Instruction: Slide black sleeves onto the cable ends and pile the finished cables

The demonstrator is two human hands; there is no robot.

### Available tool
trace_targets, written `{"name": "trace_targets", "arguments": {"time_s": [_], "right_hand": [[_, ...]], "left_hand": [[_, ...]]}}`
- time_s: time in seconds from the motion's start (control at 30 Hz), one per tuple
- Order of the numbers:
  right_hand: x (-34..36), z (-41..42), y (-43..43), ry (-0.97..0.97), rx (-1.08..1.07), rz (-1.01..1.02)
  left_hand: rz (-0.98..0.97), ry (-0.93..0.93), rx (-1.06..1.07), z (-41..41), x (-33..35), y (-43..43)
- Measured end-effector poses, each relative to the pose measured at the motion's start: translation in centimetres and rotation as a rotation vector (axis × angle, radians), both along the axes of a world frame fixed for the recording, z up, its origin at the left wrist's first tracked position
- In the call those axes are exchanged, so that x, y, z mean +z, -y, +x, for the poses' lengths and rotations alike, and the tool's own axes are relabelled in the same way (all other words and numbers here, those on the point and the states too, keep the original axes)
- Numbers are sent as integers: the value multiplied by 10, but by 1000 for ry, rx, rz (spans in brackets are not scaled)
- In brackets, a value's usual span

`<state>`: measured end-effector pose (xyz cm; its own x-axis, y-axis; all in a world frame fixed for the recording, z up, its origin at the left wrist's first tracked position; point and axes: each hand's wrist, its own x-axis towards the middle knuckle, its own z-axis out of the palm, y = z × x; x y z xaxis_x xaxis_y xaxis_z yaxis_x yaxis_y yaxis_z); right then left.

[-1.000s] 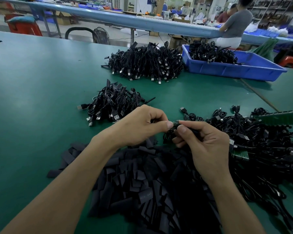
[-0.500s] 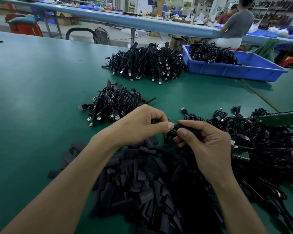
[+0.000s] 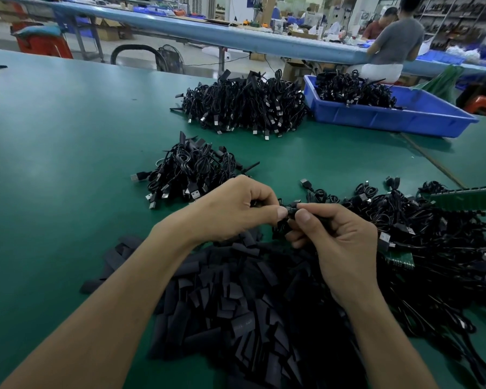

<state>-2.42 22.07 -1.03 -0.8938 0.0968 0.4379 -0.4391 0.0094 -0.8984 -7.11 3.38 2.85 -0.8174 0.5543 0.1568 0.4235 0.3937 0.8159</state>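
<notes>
Both hands meet above a heap of flat black sleeves [image 3: 236, 299] on the green table [image 3: 62, 153]. My left hand [image 3: 236, 209] pinches a small black piece at its fingertips; most of that piece is hidden by the fingers. My right hand [image 3: 337, 242] grips a black cable end [image 3: 292, 210], thumb and forefinger pinching it right against the left fingertips. A small pile of coiled black cables [image 3: 191, 169] with USB plugs lies just beyond my left hand. A tangle of loose black cables [image 3: 421, 226] spreads to the right of my right hand.
A bigger cable pile [image 3: 244, 105] sits farther back, beside a blue bin [image 3: 399, 116] holding more cables. A green toothed strip [image 3: 466, 196] lies at the right edge. A person in grey sits at the far bench [image 3: 393, 43].
The hands stay pinched together at the same spot; my right thumb and forefinger have shifted slightly along the cable end. The piles have not moved.
</notes>
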Motion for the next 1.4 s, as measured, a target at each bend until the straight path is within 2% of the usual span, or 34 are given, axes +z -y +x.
{"name": "trace_targets", "arguments": {"time_s": [0.57,0.73,0.87,1.4], "right_hand": [[1,1,1,26,5,10],[3,2,3,-6,-162,33],[2,0,4,-36,-309,-57],[-6,0,18,-73,-284,-97]], "left_hand": [[-48,-21,0,1,0,-2],[-24,-1,29,0,-3,-3],[-10,-4,43,1,-4,-4],[-9,-94,68,4,-2,-11]]}}
